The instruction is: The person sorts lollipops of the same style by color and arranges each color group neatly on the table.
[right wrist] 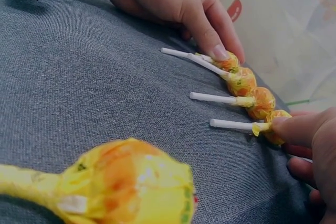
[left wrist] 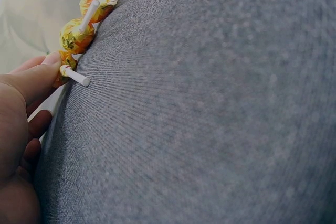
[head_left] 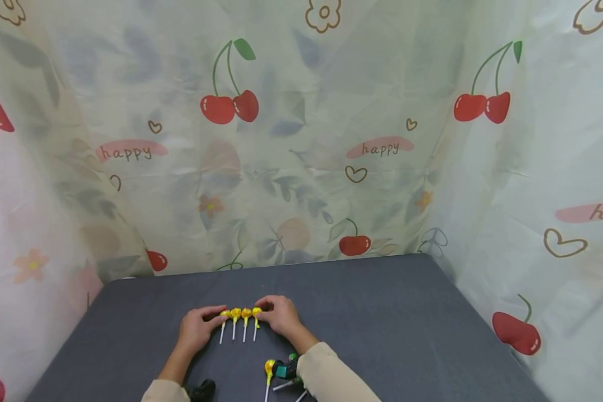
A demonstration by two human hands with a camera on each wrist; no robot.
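Several yellow-and-orange wrapped lollipops stand side by side in a row on the dark grey table, their white sticks pointing toward me. At the row's left end, my left hand (head_left: 196,329) pinches the end lollipop (left wrist: 65,66) by its head between thumb and fingers. My right hand (head_left: 281,317) grips the head of the right-end lollipop (right wrist: 275,124) the same way. Between them, the middle lollipops (head_left: 235,314) sit with heads packed close together, seen also in the right wrist view as a middle lollipop (right wrist: 261,102) beside its neighbours.
Nearer to me lies a loose yellow lollipop (head_left: 269,367), with more white sticks (head_left: 286,385) beside it, partly hidden by the right sleeve (head_left: 331,371) and black wrist camera (head_left: 286,368). The grey table (head_left: 382,324) meets a cherry-printed curtain (head_left: 281,139) at the back and sides.
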